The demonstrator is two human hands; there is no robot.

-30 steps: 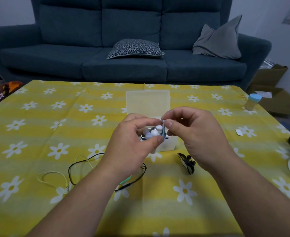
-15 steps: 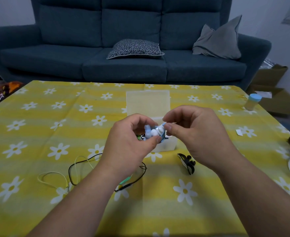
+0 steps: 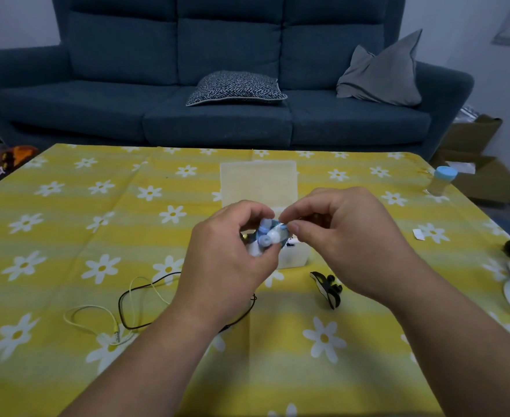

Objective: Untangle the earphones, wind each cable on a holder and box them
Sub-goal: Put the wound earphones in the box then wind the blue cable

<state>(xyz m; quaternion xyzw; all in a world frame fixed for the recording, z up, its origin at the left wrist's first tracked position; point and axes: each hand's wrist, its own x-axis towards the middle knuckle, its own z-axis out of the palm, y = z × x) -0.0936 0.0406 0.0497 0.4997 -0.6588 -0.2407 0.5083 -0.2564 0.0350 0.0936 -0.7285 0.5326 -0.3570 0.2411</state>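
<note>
Two hands work over the table point(image 3: 308, 371), and between their fingertips sits one set of earphones point(image 3: 270, 236). It is a small white-and-blue bundle with two rounded white buds showing. It seems to be wound on a blue holder, though blur hides the detail.

The left hand point(image 3: 223, 266) curls its fingers round the bundle from below and behind, with the thumb pressed on its near side. The right hand point(image 3: 347, 242) pinches the bundle's blue upper edge between thumb and forefinger, and its other fingers are curled loosely.

Just beyond the fingers stands one translucent box point(image 3: 258, 182) with its lid open. Near the left wrist lie two loose cables, one black cable point(image 3: 120, 307) and one pale cable point(image 3: 88, 308). Near the right wrist lies one black bundle point(image 3: 327, 291). Well beyond the right hand stands one blue-capped bottle point(image 3: 442, 183).

Since a second ago the hands have hardly shifted. The bundle has turned in the fingers, so the buds now face the camera more, and the blue edge, upright then, is tilted.
</note>
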